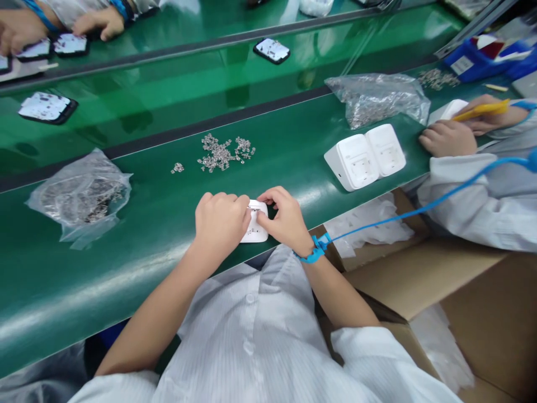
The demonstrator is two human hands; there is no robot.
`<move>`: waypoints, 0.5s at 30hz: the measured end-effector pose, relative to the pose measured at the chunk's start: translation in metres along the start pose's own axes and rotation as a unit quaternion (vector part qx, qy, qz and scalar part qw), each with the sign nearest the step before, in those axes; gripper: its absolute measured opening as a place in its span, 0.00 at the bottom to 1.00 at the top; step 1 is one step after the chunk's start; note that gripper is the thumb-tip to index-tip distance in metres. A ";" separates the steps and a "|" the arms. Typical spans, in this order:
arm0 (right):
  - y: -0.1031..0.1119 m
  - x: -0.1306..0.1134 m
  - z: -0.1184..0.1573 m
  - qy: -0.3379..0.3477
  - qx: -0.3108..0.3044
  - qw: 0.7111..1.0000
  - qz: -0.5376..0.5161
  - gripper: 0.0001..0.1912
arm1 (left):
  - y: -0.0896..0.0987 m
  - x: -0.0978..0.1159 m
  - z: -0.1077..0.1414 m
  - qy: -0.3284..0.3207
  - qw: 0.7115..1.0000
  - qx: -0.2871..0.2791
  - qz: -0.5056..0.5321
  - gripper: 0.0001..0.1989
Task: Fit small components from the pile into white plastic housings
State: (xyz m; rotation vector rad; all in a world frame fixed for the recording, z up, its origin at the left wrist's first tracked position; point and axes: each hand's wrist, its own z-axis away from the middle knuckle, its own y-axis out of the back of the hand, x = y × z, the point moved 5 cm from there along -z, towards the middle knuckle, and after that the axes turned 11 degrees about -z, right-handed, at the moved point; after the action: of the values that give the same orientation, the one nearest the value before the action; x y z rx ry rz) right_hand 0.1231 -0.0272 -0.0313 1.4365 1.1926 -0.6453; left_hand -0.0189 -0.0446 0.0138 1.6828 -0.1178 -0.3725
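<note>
A white plastic housing [260, 234] with a recess in its upper face rests on the green bench near its front edge. Over its left side lies my left hand [221, 218], fingers curled, hiding that part of the housing. From the right, my right hand [284, 217] grips the housing, thumb on the recess and fingers at the far edge. Whether my left fingers hold a small part cannot be seen. Beyond my hands lies a loose pile of small metal pieces [218, 154], with a smaller cluster [178, 167] to its left.
Two white housings [363, 162] stand to the right, near a clear bag of metal pieces [369, 103]. Another bag [84, 196] lies left. A co-worker's hands [451, 137] hold a yellow tool [482, 109]. Black-edged units [272, 50] sit on the green conveyor. Open cardboard boxes [423, 274] stand below right.
</note>
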 end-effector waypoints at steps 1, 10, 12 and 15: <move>-0.001 0.001 0.000 -0.003 0.006 1.000 -0.004 0.09 | -0.001 0.001 -0.002 0.011 1.000 -0.012 0.003 0.12; 0.000 0.005 -0.002 -0.024 0.018 0.999 -0.038 0.07 | -0.003 0.002 -0.008 0.041 0.998 -0.057 0.008 0.12; 0.001 0.004 -0.001 -0.024 0.012 0.999 -0.045 0.07 | -0.003 0.002 -0.008 0.040 0.998 -0.058 0.008 0.13; 0.001 0.003 0.001 -0.018 -0.008 0.999 -0.041 0.10 | -0.004 0.003 -0.007 0.034 0.998 -0.051 0.005 0.13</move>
State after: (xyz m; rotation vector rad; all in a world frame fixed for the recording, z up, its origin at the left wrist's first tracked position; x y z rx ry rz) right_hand 0.1252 -0.0268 -0.0336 1.3640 1.2311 -0.7140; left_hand -0.0139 -0.0379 0.0103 1.5911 -0.0565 -0.3083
